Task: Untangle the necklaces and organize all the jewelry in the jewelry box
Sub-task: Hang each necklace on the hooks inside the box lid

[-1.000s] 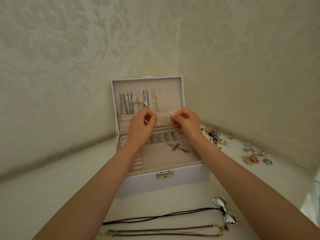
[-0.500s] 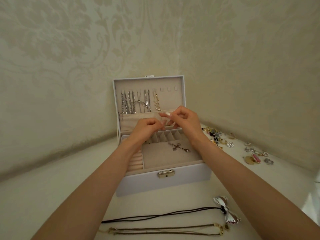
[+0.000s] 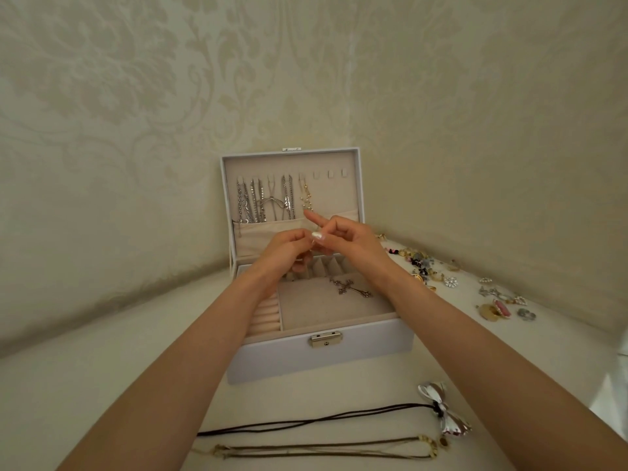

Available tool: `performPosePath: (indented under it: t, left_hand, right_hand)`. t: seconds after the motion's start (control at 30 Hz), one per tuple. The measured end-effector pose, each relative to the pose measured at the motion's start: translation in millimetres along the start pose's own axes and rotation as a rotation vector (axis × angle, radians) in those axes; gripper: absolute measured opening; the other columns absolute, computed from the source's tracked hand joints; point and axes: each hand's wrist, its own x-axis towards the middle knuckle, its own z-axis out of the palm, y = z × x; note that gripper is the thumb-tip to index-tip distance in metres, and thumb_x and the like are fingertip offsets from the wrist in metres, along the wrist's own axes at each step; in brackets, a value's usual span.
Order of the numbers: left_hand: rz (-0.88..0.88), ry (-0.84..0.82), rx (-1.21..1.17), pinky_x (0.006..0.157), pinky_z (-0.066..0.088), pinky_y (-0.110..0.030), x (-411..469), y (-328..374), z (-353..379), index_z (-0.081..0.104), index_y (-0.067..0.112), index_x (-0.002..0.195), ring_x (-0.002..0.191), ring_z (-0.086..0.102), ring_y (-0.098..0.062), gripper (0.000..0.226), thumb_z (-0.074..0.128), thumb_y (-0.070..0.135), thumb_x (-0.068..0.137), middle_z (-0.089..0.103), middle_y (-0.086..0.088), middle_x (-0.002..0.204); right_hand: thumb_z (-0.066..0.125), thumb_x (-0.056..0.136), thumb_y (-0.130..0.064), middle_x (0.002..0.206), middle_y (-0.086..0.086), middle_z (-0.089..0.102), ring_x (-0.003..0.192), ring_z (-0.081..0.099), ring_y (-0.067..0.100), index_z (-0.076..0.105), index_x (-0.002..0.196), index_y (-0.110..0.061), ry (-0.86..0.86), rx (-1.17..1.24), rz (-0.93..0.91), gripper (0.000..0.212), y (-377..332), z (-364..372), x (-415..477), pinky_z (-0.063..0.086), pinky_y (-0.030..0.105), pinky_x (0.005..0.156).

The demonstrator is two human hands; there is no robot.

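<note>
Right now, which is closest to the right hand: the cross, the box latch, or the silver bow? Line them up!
From the right hand, head view:
1. cross, just below, in the jewelry box tray.
2. latch, on the box's front.
3. silver bow, on the table, front right.
</note>
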Motion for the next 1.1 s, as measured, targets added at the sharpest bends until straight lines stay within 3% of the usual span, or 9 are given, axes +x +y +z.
performPosePath:
  t: [0.07, 0.17, 0.23, 0.3, 0.37, 0.53, 0.73, 0.97, 1.1]
  left_hand:
    - [-0.004, -0.037, -0.026, 0.044, 0.025, -0.018, 0, 0, -1, 0.062, 0.004, 0.096, 0.049, 0.041, -0.006, 0.018, 0.047, 0.013, 0.096, 0.067, 0.0, 0.067]
    - [-0.028, -0.067, -0.075, 0.039, 0.025, -0.016, 1, 1, 0, 0.059, 0.008, 0.085, 0.045, 0.04, -0.007, 0.019, 0.044, 0.012, 0.097, 0.065, -0.003, 0.062]
    - [-0.038, -0.061, -0.083, 0.037, 0.025, -0.016, 2, 2, 0, 0.056, 0.01, 0.078, 0.043, 0.04, -0.007, 0.022, 0.045, 0.012, 0.096, 0.06, -0.003, 0.059]
    - [-0.038, -0.05, -0.081, 0.037, 0.025, -0.016, 2, 1, -1, 0.056, 0.01, 0.076, 0.043, 0.04, -0.006, 0.022, 0.046, 0.011, 0.095, 0.054, -0.002, 0.058]
    - [-0.038, -0.049, -0.072, 0.038, 0.026, -0.015, 2, 1, -1, 0.057, 0.01, 0.075, 0.044, 0.041, -0.006, 0.02, 0.05, 0.011, 0.094, 0.051, -0.001, 0.059]
    - [-0.025, -0.038, 0.089, 0.042, 0.028, -0.016, 3, -5, -1, 0.062, 0.009, 0.076, 0.05, 0.039, -0.007, 0.015, 0.059, 0.014, 0.09, 0.048, 0.001, 0.061]
    - [0.032, 0.0, 0.145, 0.044, 0.031, -0.013, 1, -3, -2, 0.063, 0.013, 0.078, 0.05, 0.04, -0.003, 0.016, 0.059, 0.022, 0.09, 0.049, 0.011, 0.054]
    - [0.113, 0.047, 0.004, 0.04, 0.024, -0.014, 3, 0, -4, 0.064, 0.012, 0.078, 0.039, 0.032, -0.002, 0.015, 0.057, 0.014, 0.091, 0.043, 0.009, 0.046]
    - [0.118, 0.043, 0.019, 0.041, 0.024, -0.014, 8, -1, -3, 0.062, 0.013, 0.074, 0.04, 0.033, -0.003, 0.016, 0.059, 0.011, 0.089, 0.048, 0.008, 0.051]
  right_hand:
    - [0.062, 0.088, -0.008, 0.132, 0.003, 0.058, 0.124, 0.048, -0.001, 0.06, 0.077, -0.003, 0.014, -0.01, -0.008, 0.012, 2, -1, 1, 0.045, 0.015, 0.092]
    - [0.064, 0.086, -0.006, 0.125, 0.005, 0.062, 0.121, 0.052, 0.001, 0.062, 0.08, 0.004, 0.108, -0.003, -0.022, 0.012, 8, -3, 5, 0.045, 0.025, 0.098]
    - [0.064, 0.086, -0.006, 0.108, 0.001, 0.069, 0.098, 0.062, -0.003, 0.062, 0.074, -0.004, 0.227, -0.01, -0.004, 0.012, 10, -4, 7, 0.048, 0.021, 0.085]
    - [0.066, 0.085, -0.01, 0.079, -0.003, 0.068, 0.066, 0.059, -0.003, 0.06, 0.07, -0.01, 0.336, -0.074, 0.023, 0.016, 12, -5, 8, 0.046, 0.018, 0.065]
    - [0.067, 0.085, -0.013, 0.067, -0.003, 0.061, 0.057, 0.053, 0.002, 0.06, 0.067, -0.013, 0.37, -0.142, 0.038, 0.019, 13, -6, 8, 0.042, 0.019, 0.059]
    - [0.067, 0.085, -0.014, 0.067, -0.002, 0.06, 0.065, 0.055, 0.014, 0.061, 0.068, -0.016, 0.359, -0.185, 0.044, 0.018, 12, -5, 9, 0.048, 0.029, 0.063]
    - [0.064, 0.088, -0.007, 0.067, 0.004, 0.066, 0.049, 0.062, 0.015, 0.051, 0.079, -0.008, 0.31, -0.044, 0.124, 0.015, 7, -2, 6, 0.049, 0.024, 0.045]
    - [0.046, 0.088, 0.008, 0.066, 0.013, 0.061, 0.055, 0.057, 0.022, 0.055, 0.099, -0.006, 0.192, 0.007, 0.12, 0.02, 4, 0, 6, 0.048, 0.024, 0.051]
    - [0.059, 0.088, -0.003, 0.077, 0.009, 0.062, 0.064, 0.057, 0.014, 0.063, 0.103, -0.008, 0.122, 0.019, 0.126, 0.016, 2, 0, 7, 0.048, 0.023, 0.061]
